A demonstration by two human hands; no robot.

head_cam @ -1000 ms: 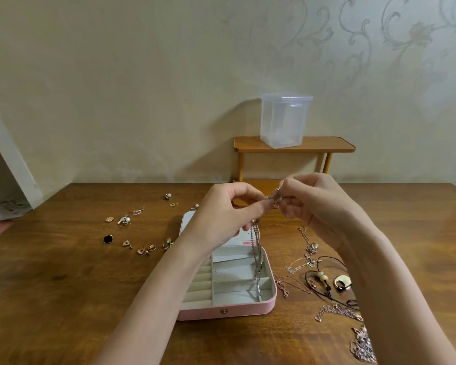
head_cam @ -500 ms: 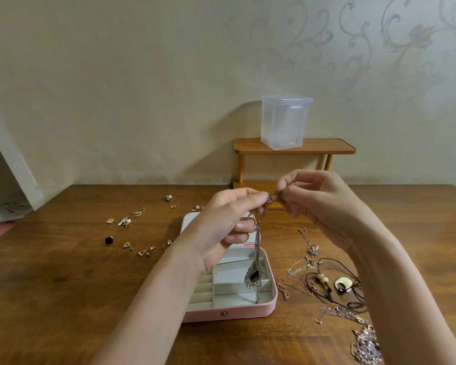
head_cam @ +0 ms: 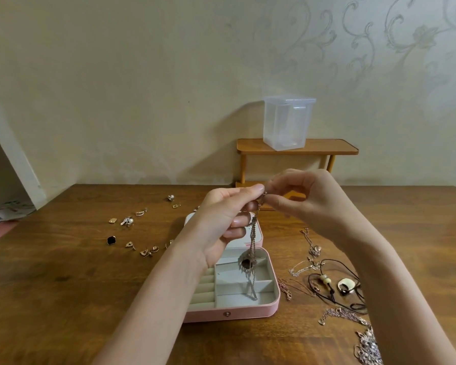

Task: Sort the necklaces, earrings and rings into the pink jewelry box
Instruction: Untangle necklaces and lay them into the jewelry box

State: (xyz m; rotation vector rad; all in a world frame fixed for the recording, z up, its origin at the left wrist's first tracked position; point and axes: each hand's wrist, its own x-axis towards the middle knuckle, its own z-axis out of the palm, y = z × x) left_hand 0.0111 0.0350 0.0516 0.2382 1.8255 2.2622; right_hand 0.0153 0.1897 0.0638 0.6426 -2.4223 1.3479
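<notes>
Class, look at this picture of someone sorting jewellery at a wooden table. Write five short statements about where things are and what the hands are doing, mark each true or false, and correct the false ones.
1. Both hands pinch the top of a silver necklace. True: the left hand and right hand meet at its top.
2. The pink jewelry box is closed. False: it lies open, its grey compartments showing.
3. The necklace's pendant hangs over the open box. True.
4. The small earrings lie to the right of the box. False: they are scattered on the table to its left; the chains and a black cord necklace lie to its right.
5. The clear plastic container stands on the table beside the box. False: it stands on a small wooden shelf by the wall.
</notes>
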